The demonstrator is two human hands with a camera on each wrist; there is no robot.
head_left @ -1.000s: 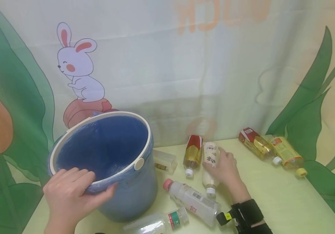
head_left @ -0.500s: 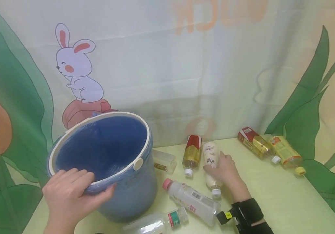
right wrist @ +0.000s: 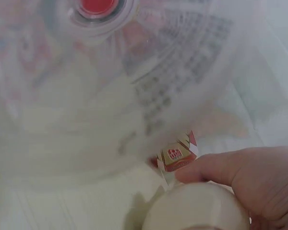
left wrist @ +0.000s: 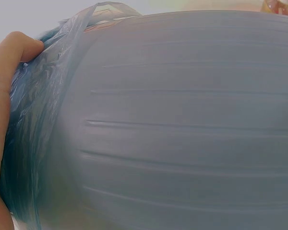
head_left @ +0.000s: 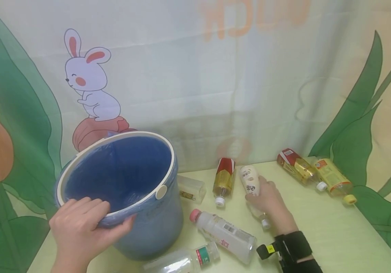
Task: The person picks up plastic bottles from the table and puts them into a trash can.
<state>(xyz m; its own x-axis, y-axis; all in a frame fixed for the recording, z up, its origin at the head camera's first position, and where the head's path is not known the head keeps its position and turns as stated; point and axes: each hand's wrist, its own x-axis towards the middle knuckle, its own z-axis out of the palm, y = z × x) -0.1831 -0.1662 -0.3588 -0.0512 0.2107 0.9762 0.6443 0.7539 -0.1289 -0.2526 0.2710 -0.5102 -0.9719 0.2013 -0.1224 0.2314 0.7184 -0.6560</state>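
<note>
A blue bin, lined with a thin blue bag and topped by a white rim ring, tilts toward me. My left hand grips its near edge, fingers over the rim and thumb outside; in the left wrist view the thumb presses on the bag. My right hand holds a cream milk tea bottle around its middle. That bottle lies low at the table with its white cap toward me. In the right wrist view its rounded cream end shows by the thumb.
A pink-capped bottle and a clear bottle lie near the bin. A red-and-gold bottle is left of my right hand. Another red-and-gold bottle and a yellow-capped bottle lie right. A clear container touches the bin's side.
The milk tea bottle has turned in my right hand, its capped end swinging right, and hand and bottle have shifted slightly right. My left hand and the bin have stayed put.
</note>
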